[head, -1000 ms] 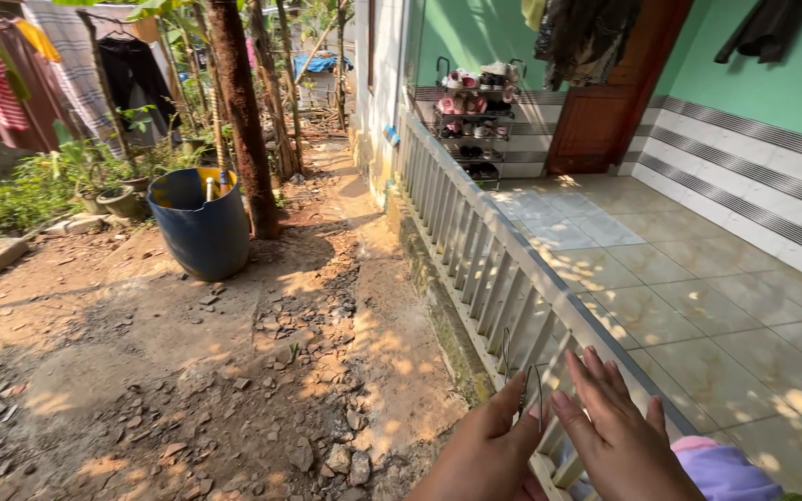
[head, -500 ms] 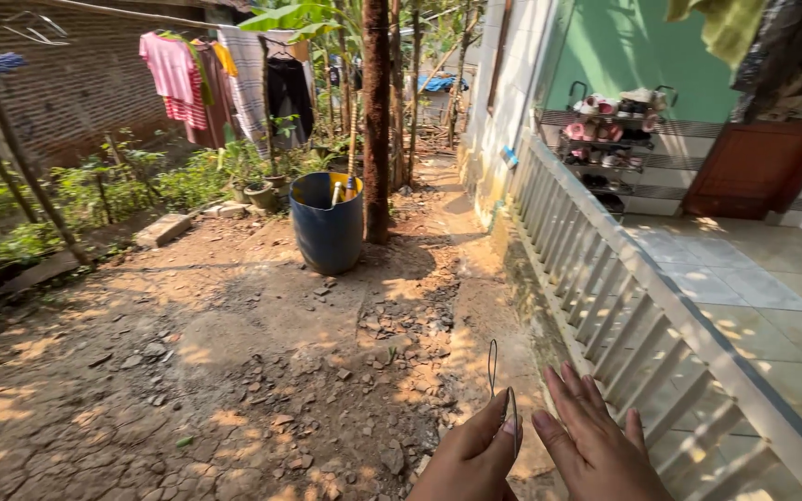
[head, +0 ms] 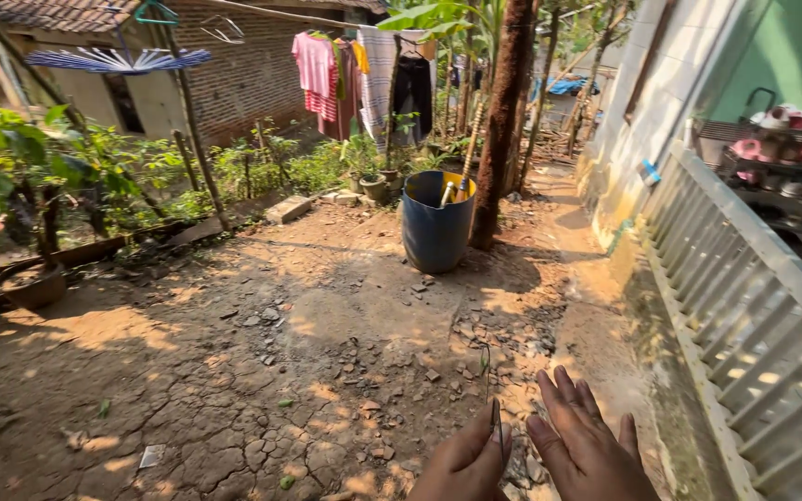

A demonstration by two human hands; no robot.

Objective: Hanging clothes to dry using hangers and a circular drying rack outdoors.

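Note:
My left hand (head: 464, 466) sits at the bottom edge, pinching a thin wire clothes-hanger hook (head: 488, 380) that sticks up between the fingers; the rest of the hanger is out of view. My right hand (head: 585, 447) is just right of it, fingers spread and flat, palm away, close to the wire but not gripping it. Both hands hover over cracked, stony dirt ground (head: 308, 362).
A blue barrel (head: 436, 223) stands against a tree trunk (head: 503, 121). Clothes hang on a line (head: 364, 70) before a brick wall. A white porch railing (head: 744, 306) runs along the right, a shoe rack (head: 791, 158) behind it. Plants and a clay pot (head: 32, 283) sit at left.
The view has swung left, away from the tiled porch toward the yard. My hands kept their pose at the bottom, left still pinching the wire hook.

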